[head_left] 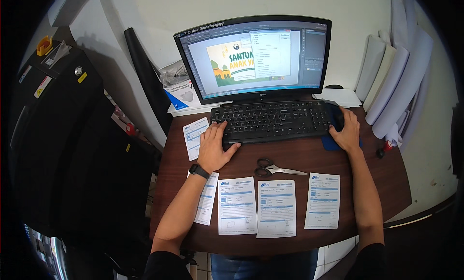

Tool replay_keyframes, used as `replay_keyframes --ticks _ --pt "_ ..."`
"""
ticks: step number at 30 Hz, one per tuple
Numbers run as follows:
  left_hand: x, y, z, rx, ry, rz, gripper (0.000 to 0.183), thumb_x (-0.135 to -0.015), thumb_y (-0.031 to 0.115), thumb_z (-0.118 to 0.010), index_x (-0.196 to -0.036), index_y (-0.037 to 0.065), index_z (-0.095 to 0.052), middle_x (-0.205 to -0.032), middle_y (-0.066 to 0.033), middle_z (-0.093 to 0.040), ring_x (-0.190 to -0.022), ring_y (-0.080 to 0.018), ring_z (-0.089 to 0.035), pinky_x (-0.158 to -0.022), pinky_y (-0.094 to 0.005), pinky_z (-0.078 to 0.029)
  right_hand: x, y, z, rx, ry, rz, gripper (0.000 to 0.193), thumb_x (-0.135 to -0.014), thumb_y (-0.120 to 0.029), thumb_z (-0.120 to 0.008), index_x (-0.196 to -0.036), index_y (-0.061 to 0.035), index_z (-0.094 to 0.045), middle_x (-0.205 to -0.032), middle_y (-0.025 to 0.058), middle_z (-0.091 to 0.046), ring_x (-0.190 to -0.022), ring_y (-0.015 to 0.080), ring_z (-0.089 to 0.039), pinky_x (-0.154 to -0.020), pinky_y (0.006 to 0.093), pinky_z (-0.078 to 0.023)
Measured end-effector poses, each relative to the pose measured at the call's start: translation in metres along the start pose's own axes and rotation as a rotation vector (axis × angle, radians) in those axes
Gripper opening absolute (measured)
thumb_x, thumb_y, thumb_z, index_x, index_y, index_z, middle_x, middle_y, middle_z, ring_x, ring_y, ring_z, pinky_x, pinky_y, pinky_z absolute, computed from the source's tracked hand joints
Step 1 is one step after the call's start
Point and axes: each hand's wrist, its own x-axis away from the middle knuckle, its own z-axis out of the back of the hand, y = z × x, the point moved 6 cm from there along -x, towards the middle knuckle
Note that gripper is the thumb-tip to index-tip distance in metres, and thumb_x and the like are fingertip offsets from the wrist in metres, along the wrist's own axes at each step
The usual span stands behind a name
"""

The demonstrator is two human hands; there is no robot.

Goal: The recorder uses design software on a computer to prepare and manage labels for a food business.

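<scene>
My left hand (215, 147) rests at the left end of a black keyboard (270, 120), fingers stretched onto its keys and thumb spread out to the side. A black watch (199, 171) is on that wrist. To the keyboard's right, my right hand (347, 131) curves around a dark computer mouse (335, 116), which it partly hides, on a blue mouse pad (330, 143). Behind the keyboard stands a monitor (193, 67) with a dialog window open over a green and yellow poster design. Black-handled scissors (278, 169) lie in front of the keyboard, blades pointing right.
Several printed forms, among them one form (237, 205), lie along the near part of the brown desk (299, 156). Rolled white sheets (396, 81) lean at the right wall, near a red-and-black stamp (384, 149). A large black machine (63, 125) stands left of the desk.
</scene>
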Motion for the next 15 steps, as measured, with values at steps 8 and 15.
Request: replay_keyframes --ticks 8,15 --pt "0.001 0.003 0.0 0.009 -0.001 -0.005 0.084 -0.086 0.044 -0.079 -0.15 0.0 -0.048 -0.148 -0.0278 -0.052 -0.14 -0.0418 -0.045 -0.112 -0.0481 -0.035 0.002 0.029 -0.008 -0.121 0.026 -0.126 0.062 -0.086 -0.03 -0.073 -0.14 -0.003 -0.057 -0.128 0.0168 -0.061 -0.12 0.0362 -0.058 -0.104 0.0475 -0.046" --pt "-0.002 0.005 0.027 0.084 0.304 -0.059 0.052 -0.09 0.028 -0.077 -0.132 0.001 -0.063 -0.127 -0.0226 -0.065 -0.123 -0.0407 -0.059 -0.104 -0.0468 -0.041 -0.001 0.02 -0.01 -0.094 0.025 -0.079 0.058 -0.088 -0.034 -0.074 -0.134 -0.0016 -0.062 -0.123 0.018 -0.063 -0.117 0.0382 -0.06 -0.101 0.0473 -0.049"
